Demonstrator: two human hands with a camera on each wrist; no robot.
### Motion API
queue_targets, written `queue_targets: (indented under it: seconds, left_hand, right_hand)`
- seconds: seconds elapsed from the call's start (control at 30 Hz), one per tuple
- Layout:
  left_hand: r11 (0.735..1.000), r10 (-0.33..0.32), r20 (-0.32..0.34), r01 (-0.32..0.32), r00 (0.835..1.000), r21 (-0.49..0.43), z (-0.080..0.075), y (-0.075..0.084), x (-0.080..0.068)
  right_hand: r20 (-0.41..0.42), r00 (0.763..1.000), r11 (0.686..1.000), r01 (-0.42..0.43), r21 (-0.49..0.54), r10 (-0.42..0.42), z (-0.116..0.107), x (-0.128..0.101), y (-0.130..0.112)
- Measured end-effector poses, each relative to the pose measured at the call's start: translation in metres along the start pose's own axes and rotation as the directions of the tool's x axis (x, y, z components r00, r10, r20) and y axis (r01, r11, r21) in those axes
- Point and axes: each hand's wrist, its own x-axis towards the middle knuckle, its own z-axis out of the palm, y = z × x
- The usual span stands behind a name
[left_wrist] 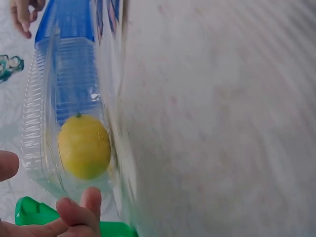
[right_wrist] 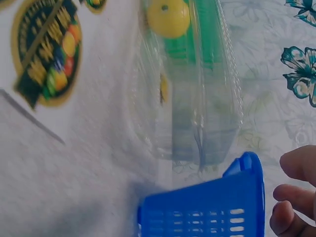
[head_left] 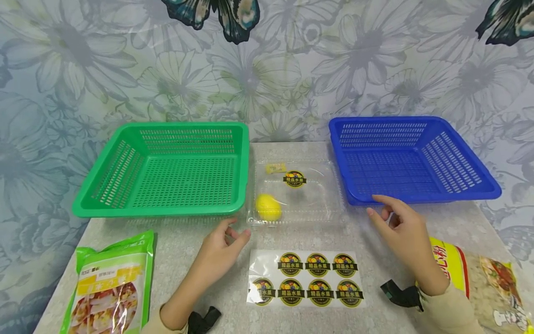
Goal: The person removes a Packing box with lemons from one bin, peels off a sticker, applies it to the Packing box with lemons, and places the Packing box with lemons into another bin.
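Note:
A clear plastic clamshell box stands between two baskets, its lid down. Inside it, at the front left, lies a lemon, with a small yellow packet near the back. One round fruit sticker is on the lid. My left hand, fingers loosely bent and holding nothing, is just in front of the box's left corner. To the right, my empty right hand hovers by the near rim of the blue basket, thumb and fingers apart. A sticker sheet lies between my forearms.
A green basket stands left of the box, close to its side. At the front left lies a green food bag, and a yellow-labelled bag lies partly behind my right forearm. The patterned wall rises behind the table.

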Motion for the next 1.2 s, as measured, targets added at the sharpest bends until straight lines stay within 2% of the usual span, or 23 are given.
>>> queue_targets:
  seconds: [0.07,0.23,0.37,0.5,0.57,0.7,0.77,0.97,1.07,1.2]
  left_hand:
    - [1.000,-0.005,0.008,0.005,1.000,-0.010,0.001,0.001,0.001]
    - [0.999,-0.018,0.017,0.019,1.000,-0.039,0.006,0.004,0.006]
    - [0.997,-0.036,0.039,0.038,0.999,-0.073,0.010,0.005,0.012]
    - [0.989,-0.054,0.073,0.063,0.996,-0.132,0.014,0.007,0.021]
    - [0.984,-0.060,0.088,0.073,0.994,-0.163,0.016,0.008,0.025]
    - [0.974,-0.061,0.105,0.082,0.993,-0.210,0.022,0.009,0.032]
    - [0.971,-0.061,0.106,0.083,0.993,-0.223,0.024,0.009,0.036]
    - [0.964,-0.085,0.102,0.108,0.991,-0.242,0.029,0.011,0.043]
    - [0.960,-0.092,0.102,0.115,0.991,-0.255,0.031,0.014,0.045]
    - [0.958,-0.105,0.105,0.130,0.989,-0.258,0.033,0.019,0.046]
  right_hand:
    - [0.006,1.000,1.000,-0.022,0.018,0.022,0.003,-0.006,-0.001]
    - [0.001,0.985,0.983,-0.171,0.070,0.172,0.001,-0.011,-0.004]
    - [-0.038,0.968,0.963,-0.244,0.111,0.250,-0.006,-0.010,0.001]
    - [-0.073,0.935,0.934,-0.339,0.117,0.348,-0.014,-0.007,0.011]
    - [-0.096,0.907,0.909,-0.400,0.117,0.411,-0.020,-0.006,0.017]
    - [-0.112,0.835,0.841,-0.525,0.128,0.539,-0.035,-0.002,0.034]
    - [-0.098,0.799,0.803,-0.581,0.132,0.593,-0.043,-0.001,0.043]
    - [-0.033,0.716,0.710,-0.682,0.174,0.697,-0.065,0.007,0.069]
    - [-0.020,0.661,0.653,-0.735,0.179,0.750,-0.073,0.014,0.078]
    - [0.017,0.575,0.561,-0.804,0.198,0.818,-0.081,0.024,0.089]
